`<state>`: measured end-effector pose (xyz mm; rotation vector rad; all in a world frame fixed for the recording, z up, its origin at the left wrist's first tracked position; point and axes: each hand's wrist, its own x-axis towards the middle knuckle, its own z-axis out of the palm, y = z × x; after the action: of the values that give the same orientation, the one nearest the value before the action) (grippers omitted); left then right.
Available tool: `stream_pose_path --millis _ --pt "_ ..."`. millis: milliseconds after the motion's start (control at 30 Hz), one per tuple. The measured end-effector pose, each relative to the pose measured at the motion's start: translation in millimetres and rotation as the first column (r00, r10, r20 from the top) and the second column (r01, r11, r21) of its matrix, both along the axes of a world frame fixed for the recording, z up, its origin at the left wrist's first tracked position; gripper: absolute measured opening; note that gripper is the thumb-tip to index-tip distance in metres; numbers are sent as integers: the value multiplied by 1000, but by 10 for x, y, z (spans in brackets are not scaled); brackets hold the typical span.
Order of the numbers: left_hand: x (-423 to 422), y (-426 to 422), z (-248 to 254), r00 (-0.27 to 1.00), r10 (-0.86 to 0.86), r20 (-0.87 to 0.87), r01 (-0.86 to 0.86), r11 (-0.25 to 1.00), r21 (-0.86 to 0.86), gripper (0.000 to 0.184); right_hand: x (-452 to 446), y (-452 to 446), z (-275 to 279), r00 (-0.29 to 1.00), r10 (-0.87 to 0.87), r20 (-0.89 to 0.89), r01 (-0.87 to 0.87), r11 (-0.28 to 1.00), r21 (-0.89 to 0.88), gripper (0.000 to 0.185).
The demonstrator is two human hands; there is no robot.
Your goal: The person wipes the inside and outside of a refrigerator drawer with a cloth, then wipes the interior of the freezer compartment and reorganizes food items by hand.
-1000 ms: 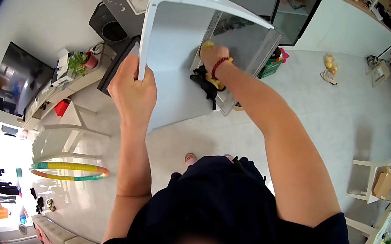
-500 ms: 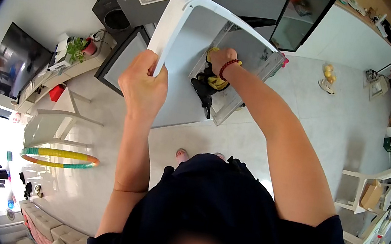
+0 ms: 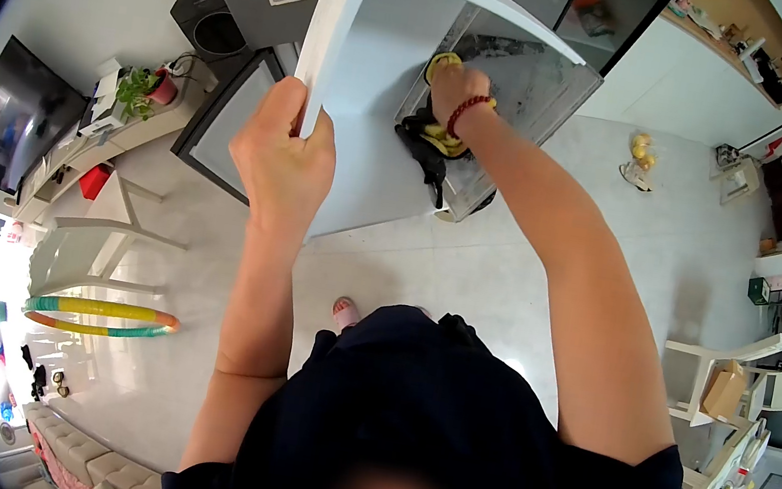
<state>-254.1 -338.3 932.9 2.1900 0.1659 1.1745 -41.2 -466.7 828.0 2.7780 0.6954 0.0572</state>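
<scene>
My left hand (image 3: 285, 153) is closed around the white rim of a large refrigerator drawer (image 3: 374, 90), which is tilted in front of me. The drawer has a white panel and clear plastic walls. Inside it, my right hand (image 3: 459, 93), with a red bead bracelet on the wrist, is closed on a yellow and black bundle (image 3: 445, 141). Part of the bundle shows above my fingers and a dark part trails below. My hand covers much of it, and its kind is unclear.
Behind the drawer stands a grey refrigerator (image 3: 282, 26) with a certificate on it. An open dark-framed door (image 3: 225, 134) is at its left. A white chair (image 3: 103, 242) and a hula hoop (image 3: 103, 313) are on the left; another chair (image 3: 710, 378) is on the right.
The drawer has shifted up and away from me, its right end rising. My right hand has moved up slightly with it, still on the yellow and black bundle. My left hand keeps its grip.
</scene>
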Motion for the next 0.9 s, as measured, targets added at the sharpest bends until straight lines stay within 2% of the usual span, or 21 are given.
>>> stream_pose_path --millis 33,133,167,233,300,400,433,533,567,700,833,900 --pt "-2 15 -20 1000 -12 7 12 1000 -16 19 48 -3 66 1000 -20 22 20 1000 -20 53" --pt "17 -17 11 998 -29 53 34 994 -102 21 118 -5 117 1000 9 -14 -9 1000 -5 39" --pt "13 -28 30 997 -28 70 38 990 -139 22 89 0 110 997 43 -67 -48 996 -77 34" --pt "-3 23 9 996 -7 93 15 997 -80 23 -61 61 153 981 106 -161 -139 967 -214 28" --pt "27 78 30 992 -9 124 14 999 -37 23 -161 178 -33 983 47 -177 -66 993 -99 22" --pt "20 84 39 990 -46 132 49 999 -16 24 -179 123 199 959 63 -275 -94 990 -101 21" --pt "39 121 18 989 -53 136 55 998 -13 24 -103 117 112 970 105 -220 -110 994 -8 29" --pt "54 155 44 990 -23 140 31 998 -51 24 9 41 121 997 -43 61 19 935 355 42" --pt "44 156 50 991 -10 135 20 997 -73 24 85 17 203 994 -65 -88 96 902 420 51" --pt "30 109 88 990 -35 139 54 989 -138 24 6 26 296 970 -140 -197 224 829 513 45" --pt "16 71 60 988 -61 139 77 990 -116 26 -114 94 -19 968 -159 -193 237 833 500 42" --pt "17 78 61 989 -57 138 75 989 -128 27 -139 82 -92 975 -102 -199 184 870 457 40"
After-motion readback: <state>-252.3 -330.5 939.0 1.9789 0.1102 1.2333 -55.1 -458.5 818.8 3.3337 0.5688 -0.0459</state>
